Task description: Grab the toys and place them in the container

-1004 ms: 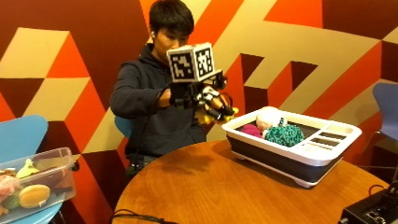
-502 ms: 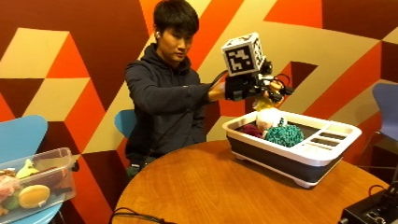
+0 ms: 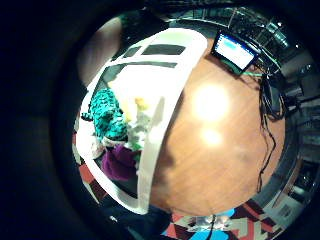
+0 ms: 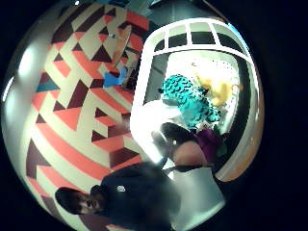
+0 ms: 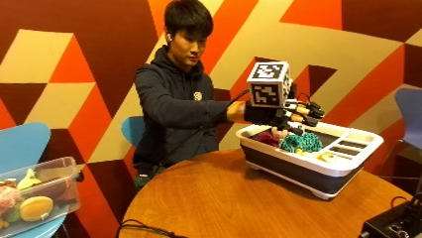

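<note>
1. Bold orange, cream and maroon shapes cover the wall behind a person seated at a round wooden counter.
2. Over the white container hangs the gloved right hand, palm down, fingers spread out straight and holding nothing.
3. Directly below the hand, inside the container, lies a teal scaly toy, with a purple toy just beside it on the wrist side.
4. Beyond the fingertips, further along the container, sits a small yellow toy; it shows in the thumb-side palm view too, lying next to the teal one.
5. At the container's far end from the hand, the rim has slotted openings.
6. Well behind the hand, off the counter on a blue chair, stands a clear plastic bin holding more toys, a yellow-orange one among them.
7. Past the container, on the counter's near edge, sits a black device with cables.
</note>
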